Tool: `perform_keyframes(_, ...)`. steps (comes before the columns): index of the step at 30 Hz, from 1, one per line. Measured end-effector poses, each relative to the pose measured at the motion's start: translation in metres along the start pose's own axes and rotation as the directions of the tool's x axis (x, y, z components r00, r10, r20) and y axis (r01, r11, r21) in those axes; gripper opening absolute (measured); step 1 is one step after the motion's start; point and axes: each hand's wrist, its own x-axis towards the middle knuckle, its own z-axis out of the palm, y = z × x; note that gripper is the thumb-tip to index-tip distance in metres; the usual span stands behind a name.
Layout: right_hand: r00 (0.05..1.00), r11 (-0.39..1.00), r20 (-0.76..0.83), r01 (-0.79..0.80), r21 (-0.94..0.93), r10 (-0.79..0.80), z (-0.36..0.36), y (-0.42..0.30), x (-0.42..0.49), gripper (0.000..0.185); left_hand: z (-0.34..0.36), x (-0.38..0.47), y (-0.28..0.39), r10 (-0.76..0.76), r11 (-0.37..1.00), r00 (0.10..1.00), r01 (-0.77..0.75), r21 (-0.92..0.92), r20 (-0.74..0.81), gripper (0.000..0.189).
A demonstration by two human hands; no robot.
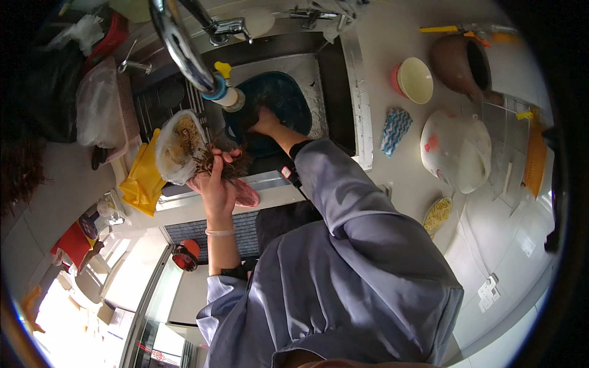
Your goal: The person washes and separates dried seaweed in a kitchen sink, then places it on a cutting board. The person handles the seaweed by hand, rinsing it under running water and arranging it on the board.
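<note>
In my left hand (218, 188) is a clump of thin brown dried plant strands (230, 166), held at the near edge of the sink. Close beside it, a container with clear plastic around it (162, 158) holds tan, stringy dried matter (186, 131). My right hand (266, 121) reaches down into a dark green plastic basin (294, 85) standing in the sink. Its fingertips are lost in the dark inside of the basin, so what they touch cannot be made out. A chrome faucet (184, 60) with a filter tip hangs over the basin's left side.
Yellow rubber gloves (143, 177) drape over the counter edge at left, near a pink basket (120, 96). Rightward on the counter stand a cream bowl (415, 80), a blue-and-white cloth (395, 131), a brown clay pot (453, 62) and a white basin (448, 152).
</note>
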Motion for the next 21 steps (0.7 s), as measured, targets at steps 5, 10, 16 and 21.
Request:
perform_keyframes(5,0.975,0.991,0.220,0.007,0.132,-0.036,0.018,-0.021,-0.004,0.082,-0.007,-0.004,0.001,-0.009,1.000,1.000,0.009,-0.024,-0.028,0.008)
perform_keyframes(10,0.915,0.935,0.399,-0.186,0.301,0.054,0.029,0.010,0.017,0.057,-0.017,-0.001,-0.001,-0.046,0.998,0.999,0.045,-0.046,-0.011,0.008)
perform_keyframes(16,0.801,0.581,0.455,-0.170,0.796,-0.389,-0.057,0.021,-0.020,0.042,-0.017,0.006,-0.002,-0.041,0.998,0.999,0.040,-0.046,-0.016,0.010)
perform_keyframes(21,0.689,0.247,0.447,-0.375,0.894,-0.571,-0.132,-0.021,-0.079,0.054,-0.007,0.013,-0.005,-0.086,0.991,0.996,0.086,-0.102,-0.001,0.011)
